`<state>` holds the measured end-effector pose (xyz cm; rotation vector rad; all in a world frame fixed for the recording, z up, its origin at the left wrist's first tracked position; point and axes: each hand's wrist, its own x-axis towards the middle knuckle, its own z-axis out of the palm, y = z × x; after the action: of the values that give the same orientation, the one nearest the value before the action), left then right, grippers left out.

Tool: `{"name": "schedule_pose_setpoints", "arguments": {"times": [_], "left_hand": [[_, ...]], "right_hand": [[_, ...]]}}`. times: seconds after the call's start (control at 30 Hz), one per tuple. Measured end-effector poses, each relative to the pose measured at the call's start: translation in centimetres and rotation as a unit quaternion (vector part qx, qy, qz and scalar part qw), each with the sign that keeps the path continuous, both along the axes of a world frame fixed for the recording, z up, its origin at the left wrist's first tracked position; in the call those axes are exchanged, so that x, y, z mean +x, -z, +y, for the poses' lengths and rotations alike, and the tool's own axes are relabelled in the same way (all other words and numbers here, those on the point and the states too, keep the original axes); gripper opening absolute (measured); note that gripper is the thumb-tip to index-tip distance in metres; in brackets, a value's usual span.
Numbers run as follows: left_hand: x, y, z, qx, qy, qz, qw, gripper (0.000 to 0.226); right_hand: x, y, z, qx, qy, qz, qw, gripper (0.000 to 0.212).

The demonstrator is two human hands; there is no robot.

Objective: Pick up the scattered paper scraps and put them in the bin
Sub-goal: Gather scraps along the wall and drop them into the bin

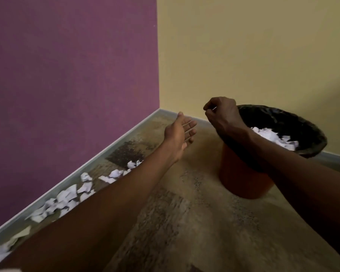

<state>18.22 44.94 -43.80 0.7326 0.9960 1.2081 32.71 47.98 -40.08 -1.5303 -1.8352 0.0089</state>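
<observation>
Orange bin (241,179), black liner (302,122); white paper scraps (67,195); purple wall (67,75), yellow wall (243,46)

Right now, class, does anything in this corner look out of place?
Yes. Crumpled white paper scraps lie strewn along the floor beside the purple wall, not in the bin, which already holds some paper.

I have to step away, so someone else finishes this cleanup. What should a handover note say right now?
Left hand: open, palm up, holding nothing, out over the floor.
Right hand: fingers curled beside the bin's near rim; a thin pale sliver shows at the fingertips, too small to say whether it is a scrap.
Bin: orange, black liner, standing by the yellow wall.
Done: a pile of white paper lies inside the bin.
Left: many paper scraps lie along the skirting of the purple wall, partly hidden behind the left forearm.
</observation>
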Motion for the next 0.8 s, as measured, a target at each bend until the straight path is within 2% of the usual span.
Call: {"name": "schedule_pose_setpoints", "arguments": {"times": [0.17, 0.3, 0.33, 0.4, 0.47, 0.57, 0.63, 0.73, 0.8], "left_hand": [[-7.6, 6.2, -2.2, -0.064, -0.060, 0.101, 0.991, 0.021], [-14.9, 11.7, -4.6, -0.082, -0.093, 0.200, 0.972, 0.010], [-16.6, 12.7, -5.1, -0.074, -0.104, 0.260, 0.957, 0.010], [-19.9, 14.6, -6.2, -0.053, -0.119, 0.415, 0.901, 0.009], [-22.5, 16.2, -7.2, -0.063, -0.106, 0.532, 0.838, 0.028], [-25.2, 19.0, -8.1, -0.088, -0.044, 0.622, 0.777, 0.068], [-25.5, 20.7, -8.4, -0.084, -0.002, 0.667, 0.741, 0.087], [-24.5, 22.4, -8.7, -0.003, 0.048, 0.709, 0.703, 0.091], [-23.8, 23.4, -8.4, 0.009, 0.112, 0.720, 0.685, 0.100]], "right_hand": [[-5.5, 3.5, 0.9, -0.029, -0.084, -0.062, 0.994, 0.022], [-9.0, 7.4, 1.4, -0.094, -0.157, -0.112, 0.977, 0.020], [-9.8, 8.4, 1.4, -0.111, -0.174, -0.128, 0.970, 0.019], [-11.2, 10.1, 1.6, -0.141, -0.208, -0.159, 0.955, 0.018], [-12.7, 11.7, 1.9, -0.172, -0.237, -0.191, 0.937, 0.020], [-14.6, 14.2, 2.6, -0.229, -0.262, -0.237, 0.907, 0.026], [-15.6, 15.9, 3.1, -0.259, -0.269, -0.262, 0.890, 0.032], [-16.8, 18.3, 3.8, -0.285, -0.263, -0.270, 0.881, 0.044], [-17.4, 20.0, 4.5, -0.315, -0.254, -0.239, 0.883, 0.059]]}}
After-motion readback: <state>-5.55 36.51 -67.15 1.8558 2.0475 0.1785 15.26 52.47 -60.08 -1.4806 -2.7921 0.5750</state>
